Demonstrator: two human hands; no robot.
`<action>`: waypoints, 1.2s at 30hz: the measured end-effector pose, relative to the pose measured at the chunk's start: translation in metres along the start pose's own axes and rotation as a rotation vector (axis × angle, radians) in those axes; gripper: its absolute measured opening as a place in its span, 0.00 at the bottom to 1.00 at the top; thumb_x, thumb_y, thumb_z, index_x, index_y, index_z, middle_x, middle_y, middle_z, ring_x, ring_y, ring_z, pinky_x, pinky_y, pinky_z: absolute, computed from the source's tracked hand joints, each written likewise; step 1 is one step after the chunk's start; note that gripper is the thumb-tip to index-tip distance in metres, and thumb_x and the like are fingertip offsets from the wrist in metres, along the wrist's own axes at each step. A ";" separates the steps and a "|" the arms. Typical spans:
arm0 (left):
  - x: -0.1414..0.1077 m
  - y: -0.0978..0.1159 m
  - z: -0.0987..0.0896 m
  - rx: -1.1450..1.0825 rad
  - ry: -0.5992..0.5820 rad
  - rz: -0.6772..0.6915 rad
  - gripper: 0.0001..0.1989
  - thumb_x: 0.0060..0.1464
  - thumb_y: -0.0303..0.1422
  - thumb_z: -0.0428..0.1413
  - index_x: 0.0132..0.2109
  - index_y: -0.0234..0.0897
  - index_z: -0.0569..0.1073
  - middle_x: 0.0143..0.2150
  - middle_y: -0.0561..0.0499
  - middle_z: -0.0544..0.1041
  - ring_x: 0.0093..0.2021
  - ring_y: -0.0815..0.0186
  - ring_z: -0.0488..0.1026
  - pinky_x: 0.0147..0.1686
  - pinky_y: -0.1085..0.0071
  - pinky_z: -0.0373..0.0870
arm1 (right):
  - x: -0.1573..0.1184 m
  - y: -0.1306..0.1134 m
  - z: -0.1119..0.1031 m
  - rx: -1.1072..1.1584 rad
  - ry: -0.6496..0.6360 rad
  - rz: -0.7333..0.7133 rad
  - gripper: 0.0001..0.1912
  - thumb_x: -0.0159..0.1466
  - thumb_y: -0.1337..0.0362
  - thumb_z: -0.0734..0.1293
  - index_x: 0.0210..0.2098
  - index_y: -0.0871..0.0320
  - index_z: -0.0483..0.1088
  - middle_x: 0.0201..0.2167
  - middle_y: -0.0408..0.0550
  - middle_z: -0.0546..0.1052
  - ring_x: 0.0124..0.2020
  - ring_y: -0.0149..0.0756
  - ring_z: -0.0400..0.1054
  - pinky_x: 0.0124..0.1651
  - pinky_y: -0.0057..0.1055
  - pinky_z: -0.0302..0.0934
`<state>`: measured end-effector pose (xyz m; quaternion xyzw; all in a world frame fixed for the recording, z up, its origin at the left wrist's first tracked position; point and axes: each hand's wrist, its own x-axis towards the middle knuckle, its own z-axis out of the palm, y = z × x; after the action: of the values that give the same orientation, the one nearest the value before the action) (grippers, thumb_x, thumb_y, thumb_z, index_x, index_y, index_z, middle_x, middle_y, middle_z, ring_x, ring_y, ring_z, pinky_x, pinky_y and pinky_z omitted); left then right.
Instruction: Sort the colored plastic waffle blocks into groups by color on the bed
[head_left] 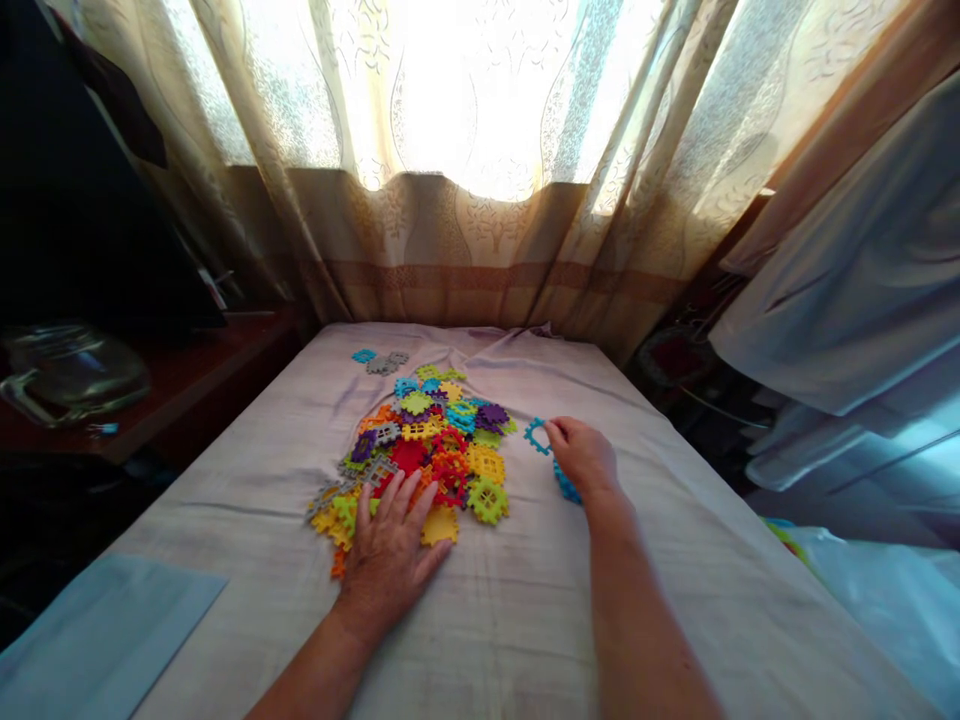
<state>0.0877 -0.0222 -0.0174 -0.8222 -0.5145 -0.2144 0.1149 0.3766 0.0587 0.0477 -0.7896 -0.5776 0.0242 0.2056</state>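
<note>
A loose pile of plastic building pieces with notched edges, in red, yellow, green, orange, purple, grey and blue, covers the middle of the cloth. My left hand lies flat on the near side of this pile, fingers spread over red, grey and yellow pieces. To the right of the pile, my right hand pinches a blue ring-shaped piece between thumb and fingers. Partly hidden beneath that hand are more blue pieces on the cloth.
A blue piece and several grey pieces lie at the far left of the cloth-covered table. A light blue sheet rests at the near left. Left stands a glass jug; curtains hang behind.
</note>
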 end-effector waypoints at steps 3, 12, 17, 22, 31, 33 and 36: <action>0.000 0.000 0.001 0.000 -0.001 0.005 0.32 0.57 0.44 0.53 0.66 0.42 0.60 0.66 0.44 0.64 0.67 0.51 0.57 0.67 0.44 0.38 | 0.005 0.024 -0.001 0.008 0.068 0.145 0.16 0.65 0.56 0.60 0.41 0.51 0.78 0.35 0.49 0.81 0.33 0.38 0.72 0.30 0.29 0.54; 0.000 0.000 0.001 -0.007 -0.004 -0.009 0.31 0.57 0.44 0.54 0.65 0.44 0.61 0.66 0.45 0.64 0.67 0.51 0.58 0.67 0.44 0.40 | 0.006 0.039 0.015 0.012 0.117 0.192 0.19 0.65 0.58 0.59 0.47 0.57 0.77 0.44 0.59 0.77 0.41 0.46 0.72 0.40 0.37 0.63; 0.000 0.000 -0.002 -0.005 -0.008 0.005 0.31 0.57 0.44 0.54 0.66 0.43 0.61 0.66 0.44 0.64 0.66 0.52 0.58 0.67 0.44 0.41 | -0.001 -0.014 0.027 0.077 0.089 -0.161 0.16 0.65 0.66 0.59 0.45 0.56 0.77 0.48 0.54 0.76 0.49 0.41 0.68 0.53 0.36 0.60; -0.001 0.000 -0.001 -0.009 -0.005 0.010 0.33 0.57 0.44 0.54 0.67 0.44 0.58 0.67 0.44 0.63 0.67 0.51 0.57 0.66 0.43 0.41 | -0.021 -0.063 0.053 0.104 -0.037 -0.470 0.18 0.65 0.69 0.60 0.50 0.53 0.75 0.57 0.51 0.72 0.58 0.42 0.62 0.59 0.41 0.55; -0.001 0.001 -0.001 -0.010 -0.018 0.010 0.32 0.57 0.45 0.53 0.67 0.44 0.58 0.67 0.46 0.63 0.67 0.52 0.57 0.67 0.44 0.40 | -0.025 -0.068 0.059 0.065 -0.096 -0.539 0.16 0.67 0.67 0.59 0.48 0.53 0.75 0.57 0.49 0.72 0.58 0.43 0.62 0.58 0.43 0.55; -0.001 0.001 -0.002 -0.006 -0.013 0.010 0.32 0.57 0.44 0.53 0.66 0.44 0.59 0.67 0.46 0.63 0.67 0.52 0.57 0.67 0.44 0.39 | -0.026 -0.070 0.059 0.029 -0.120 -0.535 0.17 0.67 0.67 0.58 0.49 0.54 0.74 0.59 0.49 0.71 0.59 0.45 0.60 0.58 0.45 0.53; -0.001 0.002 -0.002 -0.006 -0.008 0.010 0.31 0.57 0.44 0.54 0.66 0.44 0.60 0.67 0.46 0.64 0.67 0.52 0.57 0.67 0.45 0.40 | -0.027 -0.071 0.060 0.006 -0.142 -0.523 0.18 0.67 0.66 0.58 0.53 0.55 0.72 0.60 0.49 0.70 0.61 0.45 0.59 0.59 0.45 0.52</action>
<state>0.0885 -0.0244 -0.0158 -0.8260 -0.5102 -0.2122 0.1116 0.2871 0.0691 0.0127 -0.6093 -0.7749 0.0271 0.1662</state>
